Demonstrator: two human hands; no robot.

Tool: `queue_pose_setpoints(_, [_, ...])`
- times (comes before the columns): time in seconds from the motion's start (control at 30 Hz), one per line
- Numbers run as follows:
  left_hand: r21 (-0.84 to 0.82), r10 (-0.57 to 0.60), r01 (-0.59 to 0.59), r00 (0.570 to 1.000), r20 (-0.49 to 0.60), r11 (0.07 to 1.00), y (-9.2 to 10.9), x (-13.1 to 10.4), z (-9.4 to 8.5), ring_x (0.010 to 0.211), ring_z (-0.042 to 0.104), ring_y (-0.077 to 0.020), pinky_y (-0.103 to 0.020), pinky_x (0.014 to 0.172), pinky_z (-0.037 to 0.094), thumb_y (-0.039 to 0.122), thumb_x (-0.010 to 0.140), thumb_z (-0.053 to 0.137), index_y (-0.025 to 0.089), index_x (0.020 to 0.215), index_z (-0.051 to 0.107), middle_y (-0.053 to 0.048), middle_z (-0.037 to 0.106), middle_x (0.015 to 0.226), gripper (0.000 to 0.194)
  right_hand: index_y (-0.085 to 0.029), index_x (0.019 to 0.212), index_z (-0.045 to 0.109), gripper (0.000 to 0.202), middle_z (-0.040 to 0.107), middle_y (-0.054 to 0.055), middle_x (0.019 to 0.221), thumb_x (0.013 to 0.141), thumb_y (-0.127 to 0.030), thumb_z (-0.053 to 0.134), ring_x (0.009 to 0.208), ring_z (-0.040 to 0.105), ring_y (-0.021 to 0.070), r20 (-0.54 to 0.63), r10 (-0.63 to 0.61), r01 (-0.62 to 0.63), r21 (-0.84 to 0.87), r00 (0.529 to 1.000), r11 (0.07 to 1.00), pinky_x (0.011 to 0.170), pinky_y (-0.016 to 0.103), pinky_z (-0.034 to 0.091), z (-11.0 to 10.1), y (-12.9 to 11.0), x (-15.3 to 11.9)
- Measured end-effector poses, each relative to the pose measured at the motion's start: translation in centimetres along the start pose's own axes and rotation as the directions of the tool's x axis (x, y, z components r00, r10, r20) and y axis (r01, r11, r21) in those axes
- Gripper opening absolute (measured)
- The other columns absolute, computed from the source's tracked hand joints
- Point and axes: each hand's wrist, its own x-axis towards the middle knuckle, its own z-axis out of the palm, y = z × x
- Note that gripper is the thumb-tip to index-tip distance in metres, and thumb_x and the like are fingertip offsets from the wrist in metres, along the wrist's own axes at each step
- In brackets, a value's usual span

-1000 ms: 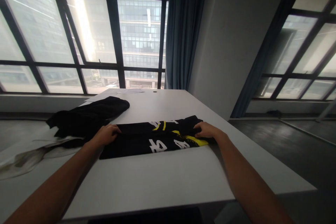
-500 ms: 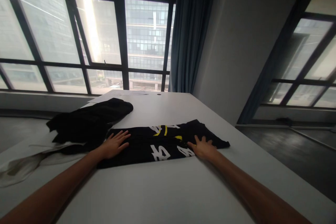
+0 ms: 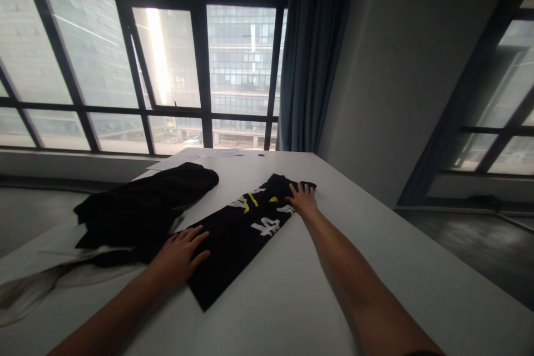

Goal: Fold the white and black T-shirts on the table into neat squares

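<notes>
A black T-shirt point(image 3: 227, 250) with white and yellow print lies folded lengthwise into a strip, slanting from near left to far right. My left hand point(image 3: 179, 253) rests flat on its near end, fingers spread. At the far end, by the sleeve and collar area, my right hand point(image 3: 303, 198) presses on the cloth with its fingers apart. Neither hand grips the fabric. Left of the shirt, close to my left hand, is a heap of black clothing point(image 3: 137, 208).
The white table point(image 3: 267, 311) carries everything. A pale, sheer-looking cloth point(image 3: 35, 289) trails at its left side. Paper sheets point(image 3: 221, 152) lie at the far edge, near a dark round spot point(image 3: 261, 154). Beyond stand windows, a blue curtain point(image 3: 311, 67) and a pillar point(image 3: 375, 78).
The T-shirt has turned from lying crosswise to a slant, its right end now farther away. My right hand moved away and left with it; my left hand came nearer.
</notes>
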Motion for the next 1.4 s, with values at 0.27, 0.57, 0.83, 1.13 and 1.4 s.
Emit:
queue_pose_setpoints(0.27, [-0.21, 0.197, -0.212, 0.976, -0.092, 0.954, -3.5, 1.3, 0.1, 0.118, 0.06, -0.0295, -0.048, 0.104, 0.045, 0.048, 0.091, 0.048, 0.024, 0.113, 0.073, -0.009, 0.065, 0.13, 0.041, -0.023, 0.141, 0.05, 0.052, 0.048, 0.017, 0.143, 0.096, -0.048, 0.046, 0.126, 0.048, 0.0329, 0.03, -0.088, 0.083, 0.135, 0.996, 0.987, 0.105, 0.051, 0.033, -1.0, -5.5, -5.4])
queue_pose_setpoints(0.57, [-0.237, 0.277, -0.284, 0.959, -0.063, 0.929, 1.5, -0.3, -1.0, 0.105, 0.062, -0.0261, -0.041, 0.098, 0.046, 0.046, 0.088, 0.053, 0.022, 0.101, 0.074, -0.009, 0.068, 0.111, 0.035, -0.036, 0.143, 0.049, 0.053, 0.037, 0.008, 0.156, 0.092, -0.049, 0.054, 0.141, 0.032, 0.0369, 0.249, -0.254, 0.19, 0.254, 0.935, 0.948, 0.11, 0.063, 0.024, -2.6, -4.7, -13.4])
queue_pose_setpoints(0.83, [-0.479, 0.602, -0.479, 0.787, 0.138, 0.736, 8.9, -1.8, -2.9, 0.103, 0.064, -0.0208, -0.03, 0.086, 0.051, 0.023, 0.08, 0.06, 0.026, 0.108, 0.072, -0.004, 0.068, 0.121, 0.03, -0.03, 0.141, 0.053, 0.065, 0.036, 0.01, 0.157, 0.08, -0.009, 0.062, 0.144, 0.032, 0.0299, 0.229, -0.14, 0.114, 0.121, 0.963, 0.986, 0.114, 0.05, 0.029, -4.7, 3.0, -13.8])
queue_pose_setpoints(1.13, [-0.44, 0.598, -0.514, 0.799, 0.068, 0.737, 6.1, -0.3, -1.5, 0.121, 0.055, -0.026, -0.041, 0.107, 0.042, 0.024, 0.082, 0.062, 0.03, 0.103, 0.075, -0.005, 0.064, 0.131, 0.026, -0.028, 0.122, 0.07, 0.055, 0.044, 0.007, 0.152, 0.07, -0.014, 0.072, 0.141, 0.036, 0.0321, 0.2, -0.477, 0.401, 0.328, 0.856, 0.855, 0.117, 0.047, 0.027, -6.7, 2.7, -18.7])
queue_pose_setpoints(1.4, [-0.478, 0.621, -0.551, 0.784, -0.014, 0.684, 7.2, -0.9, -1.9, 0.107, 0.062, -0.0233, -0.038, 0.102, 0.044, 0.035, 0.092, 0.055, 0.026, 0.096, 0.076, -0.006, 0.073, 0.112, 0.023, -0.021, 0.098, 0.08, 0.037, 0.067, 0.006, 0.126, 0.074, -0.006, 0.058, 0.113, 0.062, 0.022, 0.219, -0.634, 0.465, 0.512, 0.742, 0.722, 0.102, 0.031, 0.045, -9.5, 0.5, -20.8])
